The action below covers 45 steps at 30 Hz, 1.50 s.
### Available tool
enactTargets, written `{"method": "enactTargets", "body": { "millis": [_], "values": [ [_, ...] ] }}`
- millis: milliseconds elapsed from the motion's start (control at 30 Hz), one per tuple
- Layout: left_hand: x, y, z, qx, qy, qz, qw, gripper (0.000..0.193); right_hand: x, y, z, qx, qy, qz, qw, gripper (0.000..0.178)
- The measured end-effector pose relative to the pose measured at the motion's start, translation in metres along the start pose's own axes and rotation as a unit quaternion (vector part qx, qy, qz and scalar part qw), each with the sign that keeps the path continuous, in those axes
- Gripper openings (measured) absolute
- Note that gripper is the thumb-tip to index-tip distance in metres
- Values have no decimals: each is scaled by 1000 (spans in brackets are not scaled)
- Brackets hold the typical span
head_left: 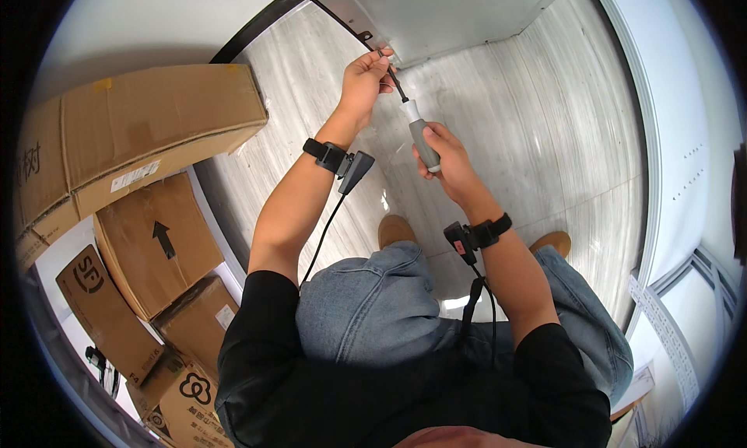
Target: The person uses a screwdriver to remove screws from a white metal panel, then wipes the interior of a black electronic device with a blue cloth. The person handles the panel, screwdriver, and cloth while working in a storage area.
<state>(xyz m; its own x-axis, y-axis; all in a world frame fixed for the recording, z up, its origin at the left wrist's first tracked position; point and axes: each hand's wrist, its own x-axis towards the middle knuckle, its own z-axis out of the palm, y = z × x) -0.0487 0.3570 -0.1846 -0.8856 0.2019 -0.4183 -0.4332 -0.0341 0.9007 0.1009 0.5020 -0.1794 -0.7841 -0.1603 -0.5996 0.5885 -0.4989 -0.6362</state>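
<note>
My right hand [453, 159] is wrapped around the grey handle of a screwdriver [425, 143]. The dark shaft slants up and to the left, toward the lower edge of a pale grey metal panel [451, 20]. At the shaft's tip, the thumb and fingers of my left hand [364, 84] are pinched together beside a dark metal edge strip [336, 19] with small tabs. What lies between those fingertips is too small and covered to make out. Each wrist carries a black strap with a small cabled device.
Cardboard boxes are stacked on the left, a large one [156, 129] on top and a box with an arrow [159, 238] below. Pale wood-look floor [529, 137] lies under my feet. A white frame [642, 121] runs along the right.
</note>
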Motion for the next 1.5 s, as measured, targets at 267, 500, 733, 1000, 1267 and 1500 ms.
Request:
{"method": "enactTargets", "body": {
  "millis": [267,500,733,1000,1267,1500],
  "values": [
    [-10,11,0,-15,-3,-4,1000,22,-7,-5,3,54,-33,5,998,31],
    [-24,8,-7,-32,18,2,999,21,-12,-1,6,94,-70,32,993,28],
    [-25,5,-5,-2,40,9,999,25,1,16,19,-63,36,-28,997,31],
    [-22,6,-5,7,80,-9,997,24,29,37,15,-237,97,-74,964,46],
    [-23,10,-6,-24,58,-11,998,22,29,15,-14,3,-102,78,992,44],
    [-25,6,-9,-39,35,-5,999,22,30,30,-3,-145,-7,-42,989,38]
  ]
}}
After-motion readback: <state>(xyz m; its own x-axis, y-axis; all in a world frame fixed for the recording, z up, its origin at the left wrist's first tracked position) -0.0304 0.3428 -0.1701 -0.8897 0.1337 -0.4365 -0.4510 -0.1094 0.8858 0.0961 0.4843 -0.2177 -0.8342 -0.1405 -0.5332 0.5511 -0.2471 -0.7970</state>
